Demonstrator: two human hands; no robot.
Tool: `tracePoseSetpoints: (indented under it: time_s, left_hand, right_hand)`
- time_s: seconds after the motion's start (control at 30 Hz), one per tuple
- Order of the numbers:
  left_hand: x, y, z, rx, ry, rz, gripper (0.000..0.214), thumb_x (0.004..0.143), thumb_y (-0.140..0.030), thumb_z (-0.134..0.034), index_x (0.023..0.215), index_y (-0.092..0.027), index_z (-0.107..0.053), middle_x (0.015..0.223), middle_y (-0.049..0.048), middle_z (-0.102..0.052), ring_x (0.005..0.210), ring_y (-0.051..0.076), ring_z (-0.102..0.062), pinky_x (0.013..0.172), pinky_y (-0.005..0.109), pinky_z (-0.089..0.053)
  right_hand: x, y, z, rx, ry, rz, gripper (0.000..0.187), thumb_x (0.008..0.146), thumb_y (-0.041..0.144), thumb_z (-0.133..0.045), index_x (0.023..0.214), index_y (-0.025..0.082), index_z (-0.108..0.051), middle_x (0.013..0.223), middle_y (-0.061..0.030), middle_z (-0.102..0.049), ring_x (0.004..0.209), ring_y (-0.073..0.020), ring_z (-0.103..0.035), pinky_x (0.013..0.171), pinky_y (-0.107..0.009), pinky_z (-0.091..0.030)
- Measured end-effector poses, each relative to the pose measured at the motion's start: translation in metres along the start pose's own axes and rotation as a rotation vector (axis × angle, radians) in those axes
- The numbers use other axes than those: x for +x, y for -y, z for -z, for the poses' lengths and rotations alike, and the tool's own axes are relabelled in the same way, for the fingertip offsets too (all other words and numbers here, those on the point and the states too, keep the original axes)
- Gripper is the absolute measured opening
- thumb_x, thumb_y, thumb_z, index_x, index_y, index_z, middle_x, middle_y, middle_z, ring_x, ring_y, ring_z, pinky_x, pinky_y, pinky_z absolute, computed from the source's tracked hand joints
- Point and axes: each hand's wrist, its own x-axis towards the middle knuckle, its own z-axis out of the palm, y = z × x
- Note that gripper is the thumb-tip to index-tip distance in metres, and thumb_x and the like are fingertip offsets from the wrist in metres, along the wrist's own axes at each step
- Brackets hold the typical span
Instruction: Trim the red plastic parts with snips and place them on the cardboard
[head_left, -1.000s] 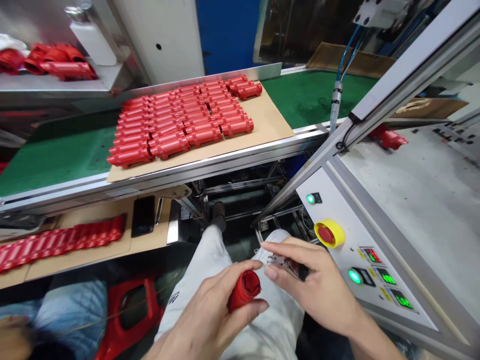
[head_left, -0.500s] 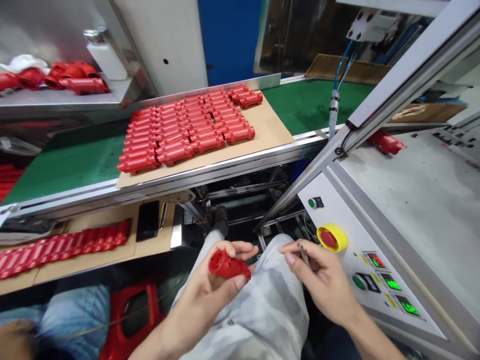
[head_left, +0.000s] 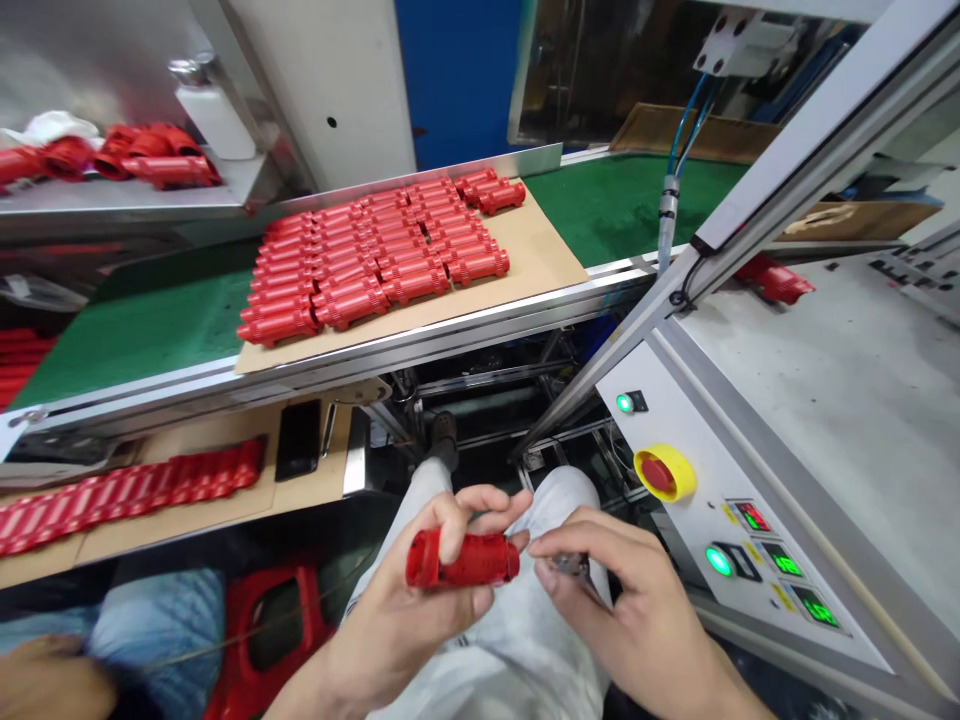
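Note:
My left hand [head_left: 420,590] is closed around a hollow red plastic tube-shaped part [head_left: 476,561], which lies nearly level over my lap. One wide open end faces left, and the narrower end points at my right hand. Between the thumb and fingers of my right hand [head_left: 630,590] is a small grey metal tool [head_left: 571,565]; its exact kind is mostly hidden by the fingers. The tool and right fingertips are close to the part's right end; whether they touch it I cannot tell.
Rows of red parts [head_left: 375,255] lie on cardboard over a green conveyor [head_left: 165,310]. More line a lower shelf near a phone [head_left: 298,440]. To the right stands a control panel with a yellow-ringed stop button [head_left: 664,473]. Another person's hand [head_left: 56,680] shows at lower left.
The red part has turned from tilted to nearly level in my left hand. My right hand has come left and down with the metal tool, nearer to it. Two green panel buttons have lit up.

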Motion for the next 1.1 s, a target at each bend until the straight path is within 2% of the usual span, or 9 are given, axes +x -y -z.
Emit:
tracePoseSetpoints:
  time_s: [0.13,0.23,0.33,0.43,0.67,0.77,0.87,0.97,1.1]
  left_hand:
    - [0.002,0.007,0.003,0.175,-0.077,-0.114,0.041,0.092,-0.007,-0.084,0.08,-0.02,-0.047,0.153,0.0041,-0.068,0.162,0.035,-0.046,0.132,0.056,-0.043]
    - [0.002,0.014,0.007,0.259,-0.194,-0.178,0.041,0.093,-0.009,-0.084,0.08,-0.021,-0.047,0.156,0.0028,-0.07,0.157,0.032,-0.054,0.134,0.059,-0.04]
    - [0.0,0.016,0.011,0.281,-0.237,-0.207,0.032,0.093,-0.01,-0.085,0.107,-0.029,-0.064,0.16,0.0015,-0.068,0.157,0.028,-0.054,0.133,0.052,-0.044]
    - [-0.002,0.014,0.011,0.306,-0.206,-0.23,0.067,0.093,-0.011,-0.085,0.148,-0.041,-0.06,0.166,0.0026,-0.062,0.158,0.028,-0.052,0.129,0.043,-0.051]
    - [-0.004,0.01,0.003,0.351,-0.154,-0.24,0.063,0.097,-0.012,-0.081,0.148,-0.047,-0.067,0.165,-0.0016,-0.061,0.156,0.029,-0.054,0.126,0.041,-0.054]
    - [-0.005,0.01,0.004,0.352,-0.149,-0.233,0.063,0.097,-0.013,-0.081,0.149,-0.045,-0.066,0.166,0.0004,-0.061,0.153,0.03,-0.058,0.125,0.042,-0.055]
    - [-0.004,0.012,0.004,0.363,-0.144,-0.22,0.061,0.096,-0.014,-0.082,0.148,-0.042,-0.067,0.164,0.0033,-0.063,0.149,0.031,-0.062,0.124,0.042,-0.056]
    - [-0.002,0.011,-0.001,0.379,-0.224,-0.294,0.046,0.094,-0.018,-0.086,0.131,-0.038,-0.069,0.151,0.0036,-0.073,0.145,0.033,-0.066,0.121,0.044,-0.059]
    - [0.006,-0.01,-0.001,0.444,-0.328,-0.359,0.034,0.089,-0.029,-0.091,0.111,-0.035,-0.065,0.118,-0.0018,-0.073,0.13,0.032,-0.077,0.109,0.039,-0.067]
  right_hand:
    - [0.001,0.005,-0.009,-0.103,-0.024,0.143,0.038,0.092,0.006,-0.065,0.124,0.023,-0.076,0.095,-0.0027,-0.078,0.083,-0.0165,-0.073,0.074,-0.03,-0.061]
    - [0.003,0.004,-0.012,-0.062,-0.043,0.091,0.031,0.094,0.008,-0.066,0.118,0.024,-0.076,0.089,-0.0018,-0.075,0.076,-0.0154,-0.07,0.067,-0.028,-0.059]
    - [0.003,0.001,-0.011,-0.042,-0.068,0.035,0.025,0.097,0.011,-0.069,0.117,0.024,-0.077,0.087,-0.0009,-0.074,0.072,-0.0141,-0.069,0.065,-0.027,-0.058]
    - [0.001,-0.004,-0.009,-0.078,-0.081,0.026,0.021,0.098,0.014,-0.07,0.115,0.024,-0.078,0.087,-0.0003,-0.074,0.072,-0.0129,-0.068,0.066,-0.026,-0.058]
    - [0.002,-0.004,-0.006,-0.131,-0.101,0.06,0.028,0.096,0.009,-0.068,0.118,0.024,-0.078,0.092,-0.0022,-0.076,0.079,-0.0148,-0.072,0.07,-0.027,-0.058]
    - [0.005,-0.009,0.003,0.014,0.018,0.003,0.021,0.099,0.015,-0.068,0.114,0.025,-0.078,0.089,-0.0011,-0.075,0.075,-0.0148,-0.07,0.067,-0.026,-0.056]
    - [0.01,-0.036,0.007,-0.028,0.227,-0.122,0.015,0.104,0.027,-0.063,0.11,0.025,-0.077,0.089,-0.0024,-0.076,0.078,-0.0176,-0.07,0.07,-0.029,-0.057]
    - [0.012,-0.079,0.004,-0.517,0.217,-0.279,0.029,0.103,0.018,-0.056,0.122,0.023,-0.077,0.107,-0.0095,-0.079,0.101,-0.025,-0.073,0.09,-0.037,-0.057]
    - [0.001,-0.129,-0.008,-0.69,0.249,-0.339,0.034,0.099,0.015,-0.057,0.124,0.024,-0.079,0.114,-0.0101,-0.08,0.11,-0.0289,-0.074,0.096,-0.04,-0.056]
